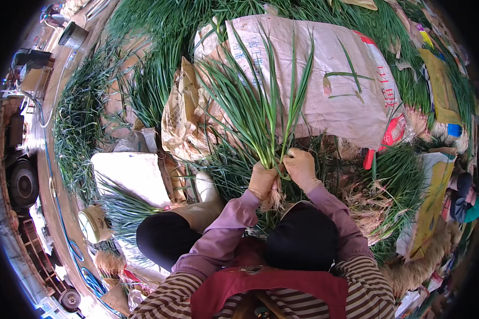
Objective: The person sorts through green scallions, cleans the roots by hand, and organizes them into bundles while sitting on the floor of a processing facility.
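Note:
A fanned bunch of green onions (261,117) stands upright before me, long green leaves pointing away and pale roots hanging toward my lap. My left hand (262,181), in a tan glove, is closed round the bunch just above the roots. At its right side my right hand (300,166), gloved alike, has its fingers pinched on the base of a few stalks. A thin green strand loops between the two hands. The fingertips of the right hand are partly hidden. Beyond the bunch a whitish woven sack (324,80) lies flat, with loose leaves on it.
Heaps of green onions (159,21) cover the ground around me. More lie with roots showing on the right (378,207) and on a white sack (130,178) at left. A lidded bucket (94,224) stands left of my knee. A blue hose (56,175) runs along the far left.

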The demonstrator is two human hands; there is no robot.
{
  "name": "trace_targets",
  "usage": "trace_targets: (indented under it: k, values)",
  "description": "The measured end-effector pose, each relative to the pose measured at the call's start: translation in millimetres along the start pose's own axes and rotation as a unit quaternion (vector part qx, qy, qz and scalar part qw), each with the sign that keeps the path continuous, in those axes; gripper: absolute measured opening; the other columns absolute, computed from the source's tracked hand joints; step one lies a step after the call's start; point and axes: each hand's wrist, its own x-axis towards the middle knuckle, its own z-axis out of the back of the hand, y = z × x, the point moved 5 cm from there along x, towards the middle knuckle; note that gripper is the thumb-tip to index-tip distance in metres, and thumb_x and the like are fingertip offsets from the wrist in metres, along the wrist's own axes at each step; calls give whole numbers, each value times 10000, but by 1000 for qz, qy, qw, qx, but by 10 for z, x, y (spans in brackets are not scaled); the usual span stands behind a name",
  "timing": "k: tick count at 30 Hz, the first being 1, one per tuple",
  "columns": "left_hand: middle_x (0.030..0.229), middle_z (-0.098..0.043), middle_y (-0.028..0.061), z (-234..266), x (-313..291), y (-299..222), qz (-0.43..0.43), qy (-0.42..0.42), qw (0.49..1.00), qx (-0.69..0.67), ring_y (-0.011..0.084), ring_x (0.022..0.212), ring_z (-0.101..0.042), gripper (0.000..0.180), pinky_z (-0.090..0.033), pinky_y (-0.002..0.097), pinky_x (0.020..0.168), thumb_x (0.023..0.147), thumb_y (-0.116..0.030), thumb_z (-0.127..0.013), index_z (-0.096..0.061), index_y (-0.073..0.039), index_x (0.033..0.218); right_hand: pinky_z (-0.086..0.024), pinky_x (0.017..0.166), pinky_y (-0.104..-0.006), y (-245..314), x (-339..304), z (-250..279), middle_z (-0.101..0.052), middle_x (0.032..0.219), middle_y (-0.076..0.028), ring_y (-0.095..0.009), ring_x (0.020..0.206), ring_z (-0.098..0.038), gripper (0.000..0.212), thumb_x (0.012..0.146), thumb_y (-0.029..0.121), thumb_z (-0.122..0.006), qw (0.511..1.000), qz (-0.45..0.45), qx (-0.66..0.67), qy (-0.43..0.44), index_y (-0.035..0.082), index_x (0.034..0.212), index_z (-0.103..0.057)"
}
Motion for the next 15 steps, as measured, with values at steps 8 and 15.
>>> trace_targets:
  k: [8, 15]
  values:
    - [688, -595, 101, 189, -16, -19, 57, -2, 998, -32, 122, 376, -462, 164, -472, 245, 440, 784, 5, -578, -549, 34, 943, -459, 565, -381, -421, -104, 227, -620, 672, -117, -242, 576, -593, 416, 807, 429, -588, 905, -190, 55, 377, 34, 681, -621]
    - [597, -591, 94, 190, 3, -64, 20, -41, 999, -13, 118, 340, -447, 44, -349, 225, 305, 804, 8, -551, -592, 24, 803, -469, 590, -368, 504, 180, 71, -620, 707, -144, -304, 668, -612, 215, 768, 268, -625, 987, 70, 40, 138, 53, 763, -620]
